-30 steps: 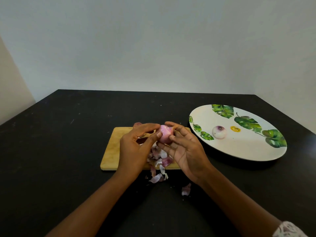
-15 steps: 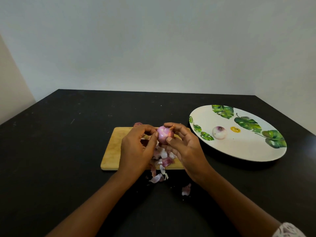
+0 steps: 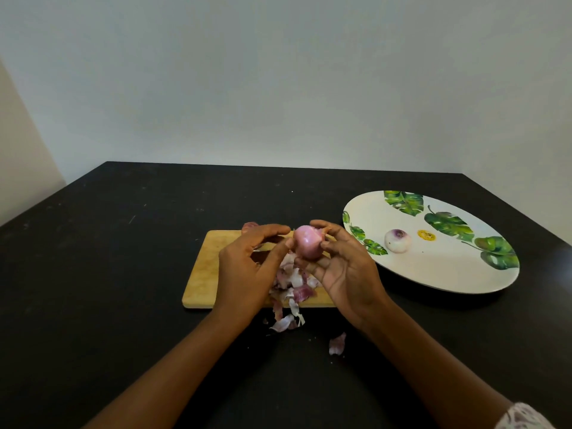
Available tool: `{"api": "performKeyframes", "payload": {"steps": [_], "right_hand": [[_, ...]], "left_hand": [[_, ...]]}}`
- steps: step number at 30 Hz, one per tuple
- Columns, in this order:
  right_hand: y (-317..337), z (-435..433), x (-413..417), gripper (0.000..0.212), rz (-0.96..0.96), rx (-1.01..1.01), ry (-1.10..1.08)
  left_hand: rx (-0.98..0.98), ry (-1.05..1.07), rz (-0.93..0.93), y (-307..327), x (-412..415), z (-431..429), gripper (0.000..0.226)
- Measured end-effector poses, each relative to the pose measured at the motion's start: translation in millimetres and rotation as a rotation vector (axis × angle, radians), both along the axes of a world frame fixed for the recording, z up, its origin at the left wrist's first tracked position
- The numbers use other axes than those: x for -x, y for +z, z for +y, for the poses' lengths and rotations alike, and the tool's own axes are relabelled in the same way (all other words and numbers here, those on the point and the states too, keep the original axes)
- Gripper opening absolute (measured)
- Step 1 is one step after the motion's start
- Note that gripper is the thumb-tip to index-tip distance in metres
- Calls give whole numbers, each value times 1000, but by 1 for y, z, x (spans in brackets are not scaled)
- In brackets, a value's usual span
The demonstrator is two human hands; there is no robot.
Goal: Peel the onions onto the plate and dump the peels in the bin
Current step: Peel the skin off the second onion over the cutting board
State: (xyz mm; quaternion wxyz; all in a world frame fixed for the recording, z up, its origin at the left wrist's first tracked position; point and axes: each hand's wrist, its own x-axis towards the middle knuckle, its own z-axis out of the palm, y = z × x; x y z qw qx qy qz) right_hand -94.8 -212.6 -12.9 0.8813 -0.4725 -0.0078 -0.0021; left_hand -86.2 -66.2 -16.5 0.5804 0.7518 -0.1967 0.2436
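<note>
- Head view: right hand [image 3: 346, 274] cradles the onion [image 3: 307, 246] from below and from the right, fingers curled round it, raised above the cutting board [image 3: 210, 274].
- Left hand [image 3: 247, 267] is half open. Its thumb tip sits on the onion's left flank and its index finger reaches over toward the top. Can't tell if it pinches any skin.
- Onion sits between the two hands, so it lies right of the left hand. Long axis is roughly upright, tilted a little to the right.
- Onion surface is smooth, glossy pink and looks nearly bare. A small tan scrap of dry skin shows at the upper right, by the right fingertips.
- Peels [image 3: 294, 283] are heaped directly under the hands on the board's near edge, with some spilling onto the table [image 3: 123, 274]. One stray peel [image 3: 337, 343] lies apart from the heap, nearer the person.
- Another onion [image 3: 250, 226], skin on, peeks out behind the left hand's fingers.
- Plate [image 3: 433, 274] lies right of the right hand, near it. One peeled onion [image 3: 397, 240] rests on it.
- Judgement: the right hand is nearer the plate and already carries the load, so the drop-off is a short move to the right once the scrap is off.
- Bin is not in view.
</note>
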Motion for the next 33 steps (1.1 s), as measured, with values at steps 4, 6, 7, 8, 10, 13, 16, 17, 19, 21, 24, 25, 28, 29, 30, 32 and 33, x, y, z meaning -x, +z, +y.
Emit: {"api": "performKeyframes", "payload": {"steps": [4,6,7,8,10,13,16,17,19,21,24,25,28,29,30,32,33], "right_hand": [[2,3,2,31,43,2,56],[3,3,3,32,47,-6,69],[3,4,4,32,47,-11,72],[3,4,4,32,46,-13,73],[4,5,4,32,45,-19,72],[3,6,4,32,44,-20,63],[3,5,4,32,50,-23,56],[4,5,4,32,55,-33,60],[3,5,3,32,67,-47,63],[1,4,2,32,84,-62,58],[0,3,1,32,99,-106,32],[0,3,1,30,106,-126,10],[0,0,-1,26,134,-174,-57],[0,0,-1,25,143,-183,-67],[1,-1,-2,25,149,-187,-71],[2,-1,-1,24,154,-170,-69],[3,0,0,24,157,-155,-60]], "left_hand": [[-9,-65,12,1,0,-2,28],[13,-71,11,1,0,-2,26],[23,-63,5,0,1,-2,25],[33,-52,-3,0,1,-2,24],[50,-31,-18,0,1,-2,22],[59,-8,-17,0,1,-1,18],[35,-19,0,1,1,-1,18],[24,-25,3,1,1,-2,19],[7,-38,12,2,3,-3,22],[-16,-49,16,2,4,-4,25],[-31,-86,25,3,7,-4,28],[-34,-99,28,4,8,-4,29],[-43,-95,31,3,8,-3,33],[-40,-76,34,3,8,-2,34],[-35,-50,38,2,6,-2,35],[-29,12,39,1,2,0,35],[-25,33,37,1,1,0,33]]}}
